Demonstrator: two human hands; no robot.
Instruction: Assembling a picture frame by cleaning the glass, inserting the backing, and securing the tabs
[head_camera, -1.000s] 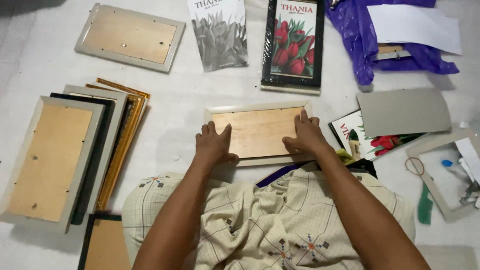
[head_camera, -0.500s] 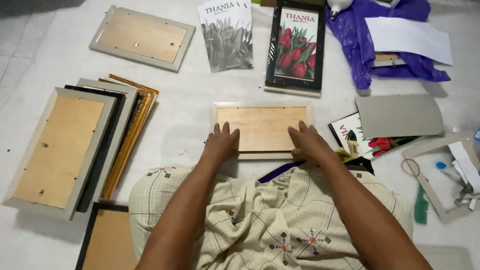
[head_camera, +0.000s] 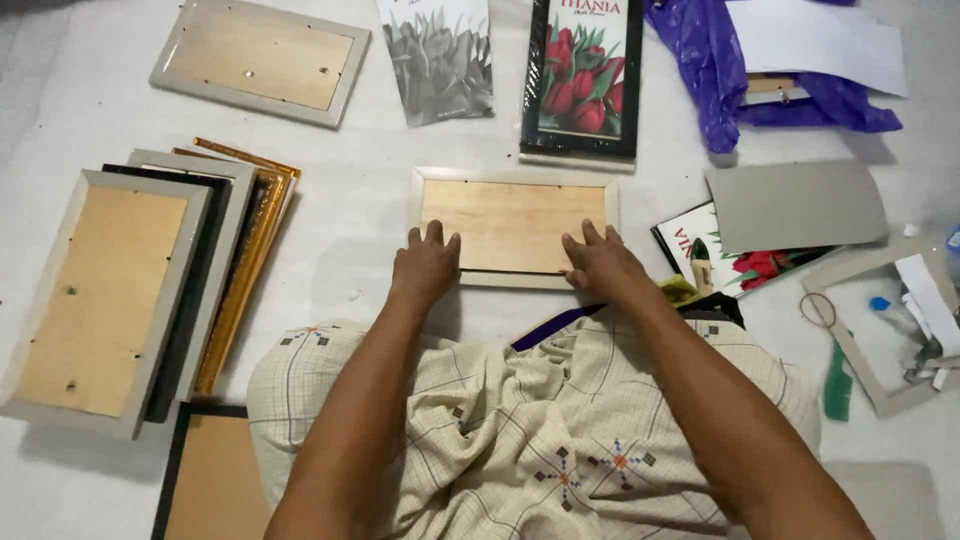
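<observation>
white cloth covers the floor (head_camera: 360, 230) where we sit, slightly creased, with picture frames spread all around our lap. at far left we see a stack of frames (head_camera: 130, 290) lying face down, fanned so each edge shows: pale wood, black, then gilded ribbed moulding, the top one showing its tan hardboard back. above it a single pale frame (head_camera: 262, 60) also lies face down, probably set apart from the pile. a black-edged frame (head_camera: 205, 480) pokes out by our left knee.

our left hand (head_camera: 424, 268) rests flat on the near edge of the small pale frame (head_camera: 512, 225), which lies face down straight ahead of us, in the middle of the floor; the fingers are slightly spread and press on the wooden backing board, gripping nothing. our right hand (head_camera: 600, 265) does the same at the near right corner, fingers splayed, so the two hands seem to be pushing the board down into the rebate. the checked cloth of our lap (head_camera: 520, 430) sits just below.

beyond, a grey tulip print (head_camera: 438, 58) lies loose beside a black-framed red tulip picture (head_camera: 582, 78). to the right lie purple plastic wrap (head_camera: 720, 70) under white paper (head_camera: 815, 40), a grey card sheet (head_camera: 795, 205) over another tulip print (head_camera: 760, 265), and an open grey frame (head_camera: 880, 325) holding scraps.
</observation>
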